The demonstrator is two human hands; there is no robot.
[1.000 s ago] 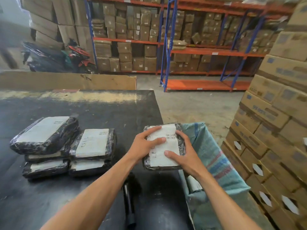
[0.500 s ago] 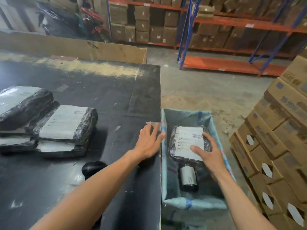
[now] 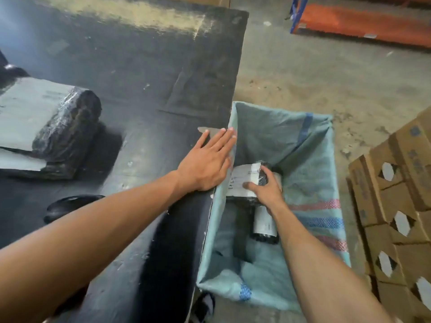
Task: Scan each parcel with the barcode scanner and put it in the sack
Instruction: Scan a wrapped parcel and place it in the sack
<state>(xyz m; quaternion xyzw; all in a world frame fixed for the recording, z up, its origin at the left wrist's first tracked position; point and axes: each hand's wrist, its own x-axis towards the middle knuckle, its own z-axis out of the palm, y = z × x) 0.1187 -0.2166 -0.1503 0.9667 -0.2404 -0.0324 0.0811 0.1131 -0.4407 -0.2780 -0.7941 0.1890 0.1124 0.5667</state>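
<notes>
Woven plastic sack: pale green sack (image 3: 310, 159) with red and blue stripes stands open-mouthed on the floor, hard against the table's right edge.
Held parcel: black film-wrapped parcel with white label (image 3: 245, 180) sits inside the sack mouth, near the table-side wall.
Right hand: right hand (image 3: 265, 190) reaches into the sack, fingers and thumb curled round the held parcel.
Left hand: left hand (image 3: 207, 164) lies flat, fingers straight, on the black table top (image 3: 140, 66) at its right edge, holding nothing.
Sack contents: a second wrapped item with a white label (image 3: 264, 223) lies lower in the sack.
Waiting parcels: stacked black wrapped parcels (image 3: 46, 127) rest at the table's left, well apart from the sack.
Scanner: dark rounded object (image 3: 70, 203) beside the left forearm; identity uncertain.
Surroundings: brown cardboard cartons (image 3: 396, 206) stacked at right.
</notes>
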